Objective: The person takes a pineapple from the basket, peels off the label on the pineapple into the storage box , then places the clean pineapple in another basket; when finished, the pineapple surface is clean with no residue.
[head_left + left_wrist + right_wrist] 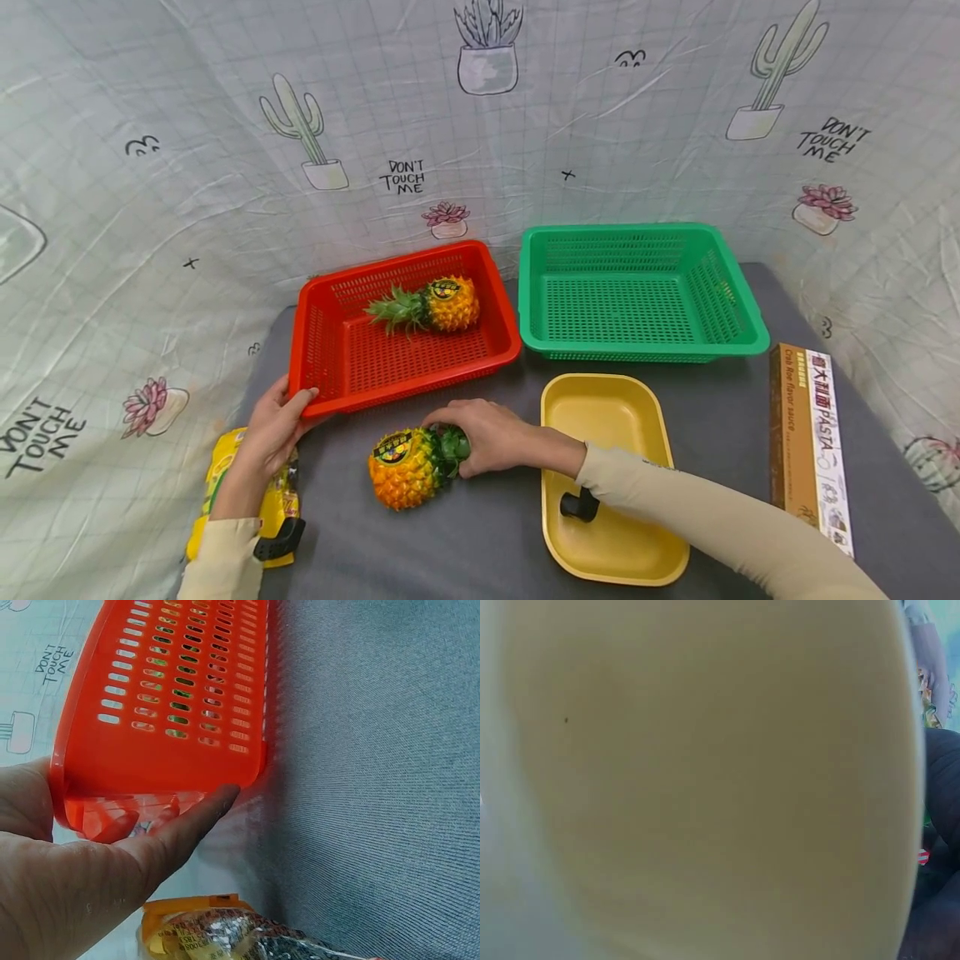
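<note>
My left hand (272, 427) holds the near left corner of the red basket (414, 394). In the left wrist view, the thumb and fingers of this hand (97, 877) are around the corner of the basket (150, 765). With my right hand (491, 437) I grip the green leaves of a pineapple (405, 471), whose orange body with a dark label points left, in front of the basket. Another pineapple (453, 306) lies inside the basket, leaves to the left. A blurred tan surface (720, 780) fills most of the right wrist view and hides that hand's work.
A green basket (645, 348) stands at the back right. The yellow tray (600, 400) lies beneath my right forearm. At far right is a pasta box (810, 442). A yellow packet (225, 454) lies under my left forearm. Patterned cloth (555, 108) hangs behind the table.
</note>
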`<action>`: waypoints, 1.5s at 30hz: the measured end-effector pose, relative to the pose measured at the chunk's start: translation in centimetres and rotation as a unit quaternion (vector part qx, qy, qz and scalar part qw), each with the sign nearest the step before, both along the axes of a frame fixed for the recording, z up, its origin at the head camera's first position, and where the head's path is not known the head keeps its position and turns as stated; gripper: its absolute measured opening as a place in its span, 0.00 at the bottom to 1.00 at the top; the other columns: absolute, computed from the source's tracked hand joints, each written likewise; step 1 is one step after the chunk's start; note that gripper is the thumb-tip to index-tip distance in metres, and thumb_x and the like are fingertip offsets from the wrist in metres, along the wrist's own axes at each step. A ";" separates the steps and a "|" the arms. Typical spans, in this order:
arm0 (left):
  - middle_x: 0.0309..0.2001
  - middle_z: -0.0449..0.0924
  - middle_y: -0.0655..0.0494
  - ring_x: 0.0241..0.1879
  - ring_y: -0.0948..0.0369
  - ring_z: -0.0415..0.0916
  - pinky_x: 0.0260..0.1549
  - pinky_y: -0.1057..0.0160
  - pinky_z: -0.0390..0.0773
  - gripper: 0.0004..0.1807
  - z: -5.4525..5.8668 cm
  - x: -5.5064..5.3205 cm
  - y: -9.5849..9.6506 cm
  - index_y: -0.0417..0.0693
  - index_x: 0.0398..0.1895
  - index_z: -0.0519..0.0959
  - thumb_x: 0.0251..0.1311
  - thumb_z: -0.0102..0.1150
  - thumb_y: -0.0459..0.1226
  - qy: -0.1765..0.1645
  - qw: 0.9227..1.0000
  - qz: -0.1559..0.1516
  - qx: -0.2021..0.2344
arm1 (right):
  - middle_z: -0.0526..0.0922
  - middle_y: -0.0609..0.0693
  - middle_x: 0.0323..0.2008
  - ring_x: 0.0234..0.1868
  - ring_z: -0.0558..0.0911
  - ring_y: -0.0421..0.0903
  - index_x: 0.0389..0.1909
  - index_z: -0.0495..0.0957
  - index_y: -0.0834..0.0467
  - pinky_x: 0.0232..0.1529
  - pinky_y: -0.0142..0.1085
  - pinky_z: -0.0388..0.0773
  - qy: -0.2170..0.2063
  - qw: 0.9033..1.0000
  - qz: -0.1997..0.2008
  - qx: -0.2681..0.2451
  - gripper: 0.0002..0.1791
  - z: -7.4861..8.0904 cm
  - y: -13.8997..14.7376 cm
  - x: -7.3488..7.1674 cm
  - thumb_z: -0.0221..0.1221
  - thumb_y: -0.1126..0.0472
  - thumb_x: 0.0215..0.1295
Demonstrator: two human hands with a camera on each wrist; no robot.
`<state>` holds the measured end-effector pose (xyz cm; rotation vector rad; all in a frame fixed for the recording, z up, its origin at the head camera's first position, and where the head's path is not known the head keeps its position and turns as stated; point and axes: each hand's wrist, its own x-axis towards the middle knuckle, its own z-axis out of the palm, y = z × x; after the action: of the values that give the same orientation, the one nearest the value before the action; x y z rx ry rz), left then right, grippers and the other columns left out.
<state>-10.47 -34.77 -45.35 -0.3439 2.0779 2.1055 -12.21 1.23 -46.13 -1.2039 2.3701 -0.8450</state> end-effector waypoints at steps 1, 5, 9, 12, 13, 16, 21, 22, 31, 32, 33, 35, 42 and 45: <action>0.78 0.52 0.36 0.65 0.52 0.76 0.60 0.48 0.75 0.37 0.1 -0.1 0.0 0.42 0.86 0.45 0.83 0.49 0.34 0.000 1.000 -0.001 0.000 | 0.81 0.42 0.53 0.46 0.78 0.37 0.70 0.77 0.44 0.40 0.33 0.79 -0.002 1.000 0.000 0.002 0.43 0.0 0.0 0.0 0.80 0.63 0.51; 0.78 0.52 0.36 0.64 0.52 0.76 0.59 0.50 0.77 0.36 0.3 -0.3 0.2 0.41 0.86 0.44 0.82 0.46 0.32 0.004 1.000 -0.005 -0.005 | 0.80 0.42 0.55 0.48 0.78 0.37 0.70 0.76 0.43 0.44 0.34 0.79 -0.008 1.000 0.002 0.011 0.43 0.1 -0.1 -0.2 0.80 0.63 0.52; 0.77 0.53 0.36 0.64 0.51 0.75 0.58 0.52 0.79 0.35 0.4 -0.4 0.2 0.39 0.84 0.45 0.81 0.45 0.30 0.005 1.000 -0.009 -0.014 | 0.80 0.42 0.56 0.50 0.78 0.38 0.71 0.76 0.44 0.48 0.34 0.79 -0.008 1.000 0.005 0.016 0.43 0.1 -0.1 -0.3 0.80 0.62 0.53; 0.77 0.53 0.36 0.64 0.50 0.74 0.56 0.54 0.80 0.35 0.5 -0.4 0.1 0.39 0.85 0.45 0.81 0.45 0.29 0.003 1.000 -0.012 -0.016 | 0.80 0.42 0.56 0.50 0.78 0.38 0.71 0.76 0.44 0.47 0.34 0.79 -0.008 1.000 0.008 0.016 0.43 0.1 -0.1 -0.3 0.80 0.63 0.53; 0.77 0.53 0.37 0.64 0.50 0.74 0.56 0.55 0.80 0.35 0.5 -0.4 0.1 0.39 0.85 0.45 0.81 0.45 0.29 0.003 1.000 -0.012 -0.015 | 0.80 0.42 0.56 0.49 0.79 0.38 0.71 0.76 0.44 0.47 0.34 0.79 -0.008 1.000 0.008 0.016 0.43 0.1 -0.1 -0.3 0.80 0.63 0.53; 0.78 0.52 0.37 0.66 0.49 0.71 0.58 0.54 0.79 0.36 0.5 -0.4 0.1 0.41 0.85 0.44 0.82 0.45 0.30 0.000 1.000 -0.010 -0.011 | 0.80 0.42 0.56 0.49 0.78 0.38 0.71 0.76 0.44 0.47 0.34 0.79 -0.007 1.000 0.009 0.012 0.43 0.0 -0.1 -0.2 0.80 0.64 0.52; 0.79 0.50 0.39 0.70 0.47 0.67 0.61 0.52 0.76 0.37 0.5 0.0 0.5 0.41 0.85 0.42 0.84 0.47 0.35 -0.007 1.000 0.005 0.008 | 0.80 0.42 0.56 0.50 0.79 0.38 0.71 0.76 0.43 0.47 0.34 0.79 -0.007 1.000 0.012 0.012 0.43 -0.1 0.0 -0.3 0.79 0.64 0.53; 0.79 0.50 0.39 0.70 0.48 0.68 0.61 0.52 0.76 0.37 0.6 0.2 0.7 0.40 0.85 0.42 0.84 0.48 0.36 -0.008 1.000 0.011 0.011 | 0.80 0.42 0.56 0.50 0.79 0.38 0.71 0.76 0.43 0.47 0.34 0.79 -0.007 1.000 0.012 0.012 0.43 -0.1 0.0 -0.4 0.79 0.64 0.53; 0.74 0.56 0.45 0.57 0.60 0.75 0.52 0.64 0.82 0.44 2.4 1.7 1.4 0.47 0.86 0.43 0.79 0.59 0.43 -0.017 0.995 0.089 -0.047 | 0.80 0.42 0.55 0.51 0.79 0.38 0.72 0.75 0.43 0.49 0.35 0.79 -0.009 1.000 0.019 0.008 0.43 -0.1 0.2 -0.5 0.79 0.63 0.55; 0.75 0.55 0.44 0.57 0.61 0.74 0.52 0.66 0.82 0.44 2.6 2.0 1.5 0.47 0.86 0.43 0.79 0.58 0.42 -0.011 0.993 0.098 -0.059 | 0.80 0.42 0.55 0.51 0.79 0.38 0.72 0.75 0.44 0.49 0.35 0.79 -0.011 1.000 0.020 0.007 0.43 -0.1 0.2 -0.5 0.79 0.63 0.55; 0.76 0.54 0.43 0.58 0.61 0.74 0.52 0.67 0.81 0.44 2.9 2.3 1.6 0.47 0.86 0.43 0.79 0.58 0.41 -0.001 0.991 0.111 -0.069 | 0.80 0.42 0.55 0.51 0.79 0.38 0.72 0.75 0.44 0.50 0.35 0.79 -0.012 1.000 0.021 0.007 0.43 -0.1 0.2 -0.5 0.79 0.63 0.55; 0.74 0.58 0.45 0.57 0.61 0.73 0.50 0.71 0.81 0.41 3.3 2.9 2.0 0.47 0.85 0.47 0.78 0.59 0.38 0.029 0.984 0.156 -0.078 | 0.80 0.42 0.55 0.51 0.79 0.38 0.72 0.75 0.44 0.50 0.35 0.79 -0.013 1.000 0.021 0.006 0.43 -0.2 0.3 -0.5 0.79 0.63 0.55; 0.58 0.69 0.47 0.44 0.58 0.76 0.41 0.73 0.82 0.25 3.5 4.3 3.3 0.39 0.69 0.68 0.72 0.61 0.26 0.197 0.938 0.280 -0.046 | 0.81 0.44 0.57 0.52 0.79 0.39 0.72 0.75 0.44 0.51 0.36 0.79 -0.016 1.000 0.019 0.004 0.43 -0.1 0.3 -0.4 0.79 0.63 0.55; 0.52 0.72 0.43 0.38 0.58 0.77 0.38 0.72 0.83 0.20 3.5 4.7 3.9 0.31 0.64 0.73 0.71 0.62 0.25 0.258 0.920 0.290 -0.054 | 0.80 0.44 0.57 0.52 0.79 0.39 0.72 0.75 0.44 0.49 0.35 0.79 -0.014 1.000 0.017 0.004 0.43 -0.2 0.2 -0.4 0.79 0.63 0.55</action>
<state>-5.78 -30.91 -41.87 -0.5198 2.6508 2.6474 -12.60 1.46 -46.33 -1.2180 2.3213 -0.8358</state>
